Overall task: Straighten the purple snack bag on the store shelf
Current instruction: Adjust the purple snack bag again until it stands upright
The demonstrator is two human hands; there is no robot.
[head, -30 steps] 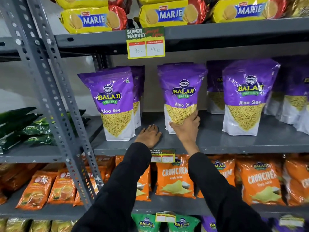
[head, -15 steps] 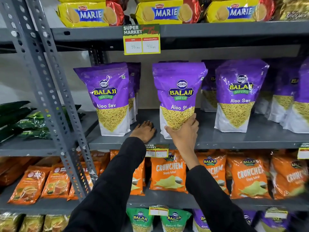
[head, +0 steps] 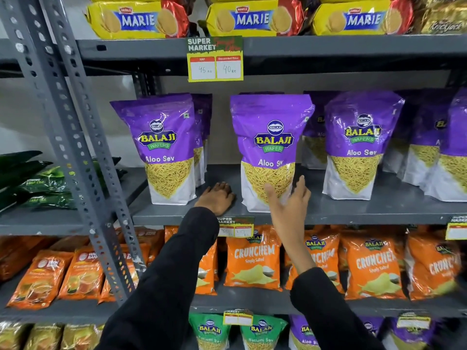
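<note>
**Two hands at the purple bag**

Two hands work here: the right hand [head: 288,200] is spread open, fingers loose against the lower front of the purple snack bag [head: 271,150], which stands upright on the grey shelf [head: 353,210]. The left hand [head: 217,198] lies flat, palm down, beside it.

Bare shelf [head: 310,210] flanks the purple snack bag [head: 270,147]; neighbouring bags [head: 166,147] stand apart.

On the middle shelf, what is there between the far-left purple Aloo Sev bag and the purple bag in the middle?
In the head view, the left hand rests flat on the grey shelf between them; otherwise bare.
</note>
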